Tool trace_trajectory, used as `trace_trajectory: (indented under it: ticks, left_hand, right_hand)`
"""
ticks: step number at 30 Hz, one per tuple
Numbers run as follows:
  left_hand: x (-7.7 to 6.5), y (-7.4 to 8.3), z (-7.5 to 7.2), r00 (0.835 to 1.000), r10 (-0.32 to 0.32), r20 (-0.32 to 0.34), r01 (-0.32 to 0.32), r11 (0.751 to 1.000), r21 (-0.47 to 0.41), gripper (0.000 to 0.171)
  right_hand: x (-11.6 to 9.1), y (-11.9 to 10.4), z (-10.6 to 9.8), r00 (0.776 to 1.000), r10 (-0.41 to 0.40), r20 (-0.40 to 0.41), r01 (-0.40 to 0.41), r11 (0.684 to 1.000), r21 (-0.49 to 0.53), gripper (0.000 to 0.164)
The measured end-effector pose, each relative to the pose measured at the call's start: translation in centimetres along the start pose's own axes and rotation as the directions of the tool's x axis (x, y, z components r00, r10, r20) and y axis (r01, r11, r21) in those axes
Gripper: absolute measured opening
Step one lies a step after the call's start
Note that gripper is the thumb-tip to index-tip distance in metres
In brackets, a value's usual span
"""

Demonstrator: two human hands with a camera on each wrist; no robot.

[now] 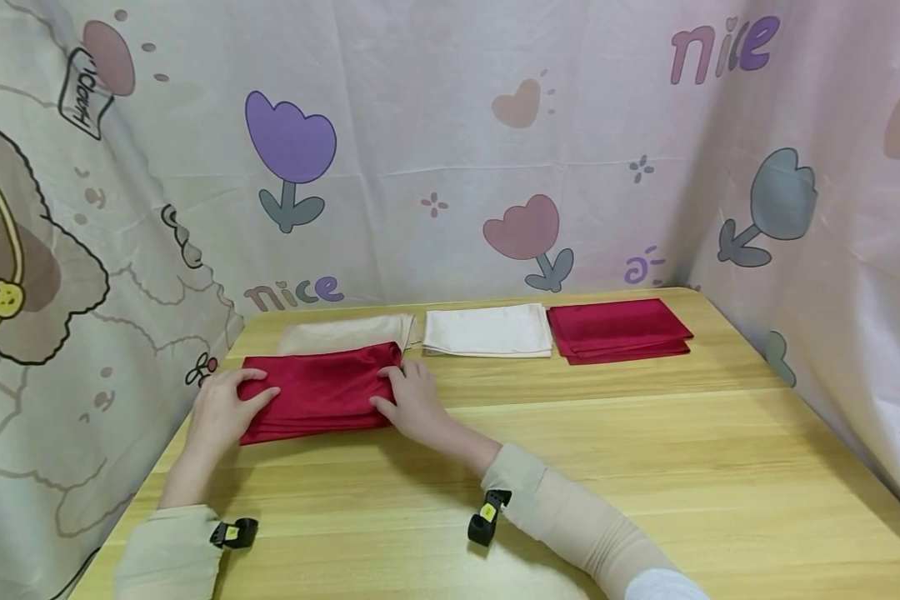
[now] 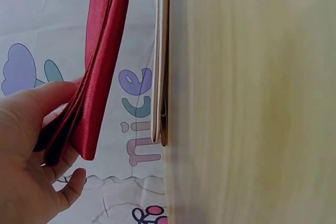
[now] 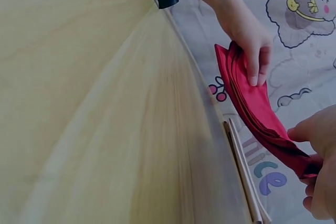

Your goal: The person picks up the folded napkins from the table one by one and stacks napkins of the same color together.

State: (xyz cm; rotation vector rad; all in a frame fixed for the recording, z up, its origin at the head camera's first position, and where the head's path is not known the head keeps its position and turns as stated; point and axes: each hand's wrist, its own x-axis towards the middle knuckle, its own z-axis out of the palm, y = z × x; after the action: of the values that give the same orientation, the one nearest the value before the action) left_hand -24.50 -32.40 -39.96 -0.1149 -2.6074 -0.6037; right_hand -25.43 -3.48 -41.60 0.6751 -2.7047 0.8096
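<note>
Over the far left part of the desk [image 1: 585, 450], two hands hold up a folded red cloth [image 1: 318, 387], one at each end. The left hand [image 1: 221, 408] pinches the left end, with its thumb on the front of the cloth and its fingers bent round the side. The right hand [image 1: 416, 404] pinches the right end, and its thumb presses on the front too. Both hands are only as wide as the thick, soft layers between thumb and fingers. The red cloth is up off the desk, and it bends a little along its length. It hides part of a beige cloth [image 1: 337, 332], which lies flat on the desk just behind it.

The left arm, in a pale left sleeve [image 1: 168, 554], comes up from the bottom left and points nearly straight ahead. The right arm, in a tan right sleeve [image 1: 592, 521], comes from the bottom right and slants over to the left. Each wrist wears a small black camera [image 1: 489, 517]. Along the back of the desk lie a white cloth [image 1: 487, 332] and, next to it on the right, another red cloth [image 1: 618, 329], both folded flat
</note>
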Motion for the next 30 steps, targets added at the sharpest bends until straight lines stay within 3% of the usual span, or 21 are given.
trace_trajectory:
  ticks: [17,25,30]
  left_hand:
    - [-0.1,1.4,0.1,1.000,0.014,-0.028,-0.013,0.999,0.037,0.029]
    - [-0.1,2.1,0.6,0.994,0.079,-0.075,-0.076,0.996,0.046,0.028]
    - [-0.2,2.7,0.6,0.994,0.087,-0.069,-0.086,0.996,0.025,0.028]
  right_hand:
    - [-0.2,1.6,-0.5,0.996,-0.053,-0.073,0.053,0.999,-0.008,0.028]
    - [-0.5,2.3,-1.2,0.992,-0.081,-0.092,0.080,0.997,-0.017,0.028]
    - [-0.7,2.8,-1.6,0.988,-0.103,-0.115,0.101,0.995,-0.024,0.027]
